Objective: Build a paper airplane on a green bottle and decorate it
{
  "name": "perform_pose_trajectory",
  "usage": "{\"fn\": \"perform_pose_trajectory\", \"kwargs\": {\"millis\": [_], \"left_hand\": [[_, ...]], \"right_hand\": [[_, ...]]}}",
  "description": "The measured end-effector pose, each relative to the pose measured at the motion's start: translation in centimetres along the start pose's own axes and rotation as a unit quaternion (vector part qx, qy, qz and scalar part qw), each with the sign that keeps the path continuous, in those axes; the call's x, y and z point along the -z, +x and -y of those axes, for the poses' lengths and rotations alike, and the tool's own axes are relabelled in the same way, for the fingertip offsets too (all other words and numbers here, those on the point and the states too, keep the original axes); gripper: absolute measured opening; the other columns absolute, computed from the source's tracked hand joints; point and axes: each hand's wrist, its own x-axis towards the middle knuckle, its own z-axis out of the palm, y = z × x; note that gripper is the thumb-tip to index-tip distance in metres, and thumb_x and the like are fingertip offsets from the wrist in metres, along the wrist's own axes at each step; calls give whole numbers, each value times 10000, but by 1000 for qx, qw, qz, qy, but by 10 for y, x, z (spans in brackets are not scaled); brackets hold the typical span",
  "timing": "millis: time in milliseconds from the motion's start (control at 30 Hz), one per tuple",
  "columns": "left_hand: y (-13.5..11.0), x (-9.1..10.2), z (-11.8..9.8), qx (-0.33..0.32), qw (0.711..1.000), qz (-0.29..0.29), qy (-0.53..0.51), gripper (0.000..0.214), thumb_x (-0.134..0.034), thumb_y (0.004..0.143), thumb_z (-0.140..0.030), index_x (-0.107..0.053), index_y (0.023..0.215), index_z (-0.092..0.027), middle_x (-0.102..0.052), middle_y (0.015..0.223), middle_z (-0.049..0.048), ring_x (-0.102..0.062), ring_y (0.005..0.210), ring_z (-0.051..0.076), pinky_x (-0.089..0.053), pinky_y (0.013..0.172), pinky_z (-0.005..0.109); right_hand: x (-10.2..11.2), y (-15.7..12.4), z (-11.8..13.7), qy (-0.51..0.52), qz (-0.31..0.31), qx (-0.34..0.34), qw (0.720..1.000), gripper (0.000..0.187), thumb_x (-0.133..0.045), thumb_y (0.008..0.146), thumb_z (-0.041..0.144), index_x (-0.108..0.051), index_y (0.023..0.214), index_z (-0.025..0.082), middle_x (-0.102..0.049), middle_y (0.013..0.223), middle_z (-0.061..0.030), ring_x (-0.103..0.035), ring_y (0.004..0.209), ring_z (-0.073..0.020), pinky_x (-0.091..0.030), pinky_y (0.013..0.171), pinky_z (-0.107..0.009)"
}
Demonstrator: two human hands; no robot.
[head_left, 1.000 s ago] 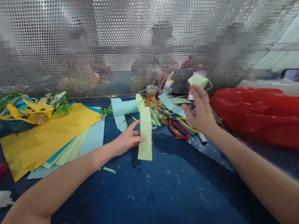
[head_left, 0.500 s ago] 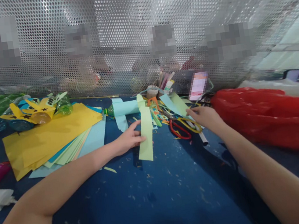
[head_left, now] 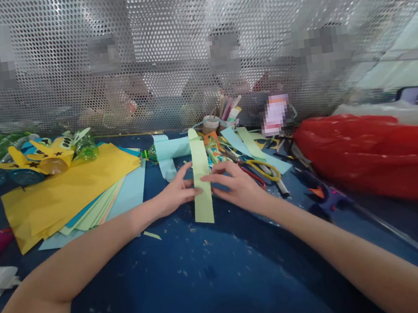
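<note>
My left hand (head_left: 178, 191) grips the left edge of a long pale green paper strip (head_left: 201, 178), which is held upright above the blue table. From the other side my right hand (head_left: 238, 186) has its fingers curled at the strip's right edge, one fingertip lying over its front. Behind the strip's upper part lies a green plastic bottle (head_left: 150, 154) on its side, wrapped in light blue paper (head_left: 174, 148) with rounded tabs. Near my right hand lie yellow-and-red-handled scissors (head_left: 267, 169).
Yellow paper sheets (head_left: 68, 184) and paper bottle crafts (head_left: 53, 157) lie left. A glue gun (head_left: 327, 197) and red plastic bag (head_left: 372, 154) are right. Coloured scraps, a phone (head_left: 276, 113) and a stick holder (head_left: 211, 123) stand toward the perforated metal screen (head_left: 169, 37).
My right hand has moved left from the paper pieces by the scissors to the strip's right edge. My left hand keeps its hold. The glue gun now shows plainly.
</note>
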Motion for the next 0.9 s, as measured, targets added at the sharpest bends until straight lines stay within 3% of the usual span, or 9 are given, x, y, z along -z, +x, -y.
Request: {"fn": "perform_pose_trajectory", "kwargs": {"millis": [167, 333, 500, 700, 900], "left_hand": [[0, -1, 1, 0, 1000, 9, -3, 764, -728, 771, -301, -313, 1413, -297, -686, 1068, 88, -692, 829, 212, -510, 777, 364], [3, -1, 3, 0, 1000, -15, -26, 429, -654, 843, -382, -503, 1227, -263, -687, 1071, 65, -673, 877, 179, -501, 803, 328], [5, 1, 7, -39, 994, -51, -87, 362, -749, 747, -398, -650, 999, -157, -714, 1020, 110, -666, 969, 256, -505, 852, 375], [8, -2, 9, -46, 993, -65, -88, 285, -762, 738, -304, -713, 966, -140, -722, 1041, 129, -641, 1054, 286, -489, 920, 410], [5, -3, 6, -24, 997, -41, -68, 246, -674, 818, -233, -697, 1045, -142, -716, 1070, 133, -653, 1040, 272, -489, 936, 421]], "right_hand": [[-2, -4, 1, 57, -15, -12, 998, 176, -555, 915, 256, -708, 1001, 233, -599, 981, -92, -608, 919, -207, -540, 802, -372], [-5, -3, 7, 173, -3, -23, 985, 113, -603, 891, 266, -708, 876, 226, -645, 953, -69, -632, 917, -184, -530, 841, -358], [-5, -2, 23, 264, 27, -146, 953, 134, -631, 853, 325, -689, 828, 207, -677, 799, -41, -635, 755, -169, -529, 737, -328], [-10, -4, 18, 286, -41, -321, 902, 278, -641, 806, 460, -643, 757, 187, -620, 671, -10, -543, 604, -143, -445, 576, -284], [-14, -6, 9, 277, -62, -340, 897, 292, -588, 840, 468, -614, 780, 183, -583, 676, -9, -507, 607, -136, -415, 571, -273]]}}
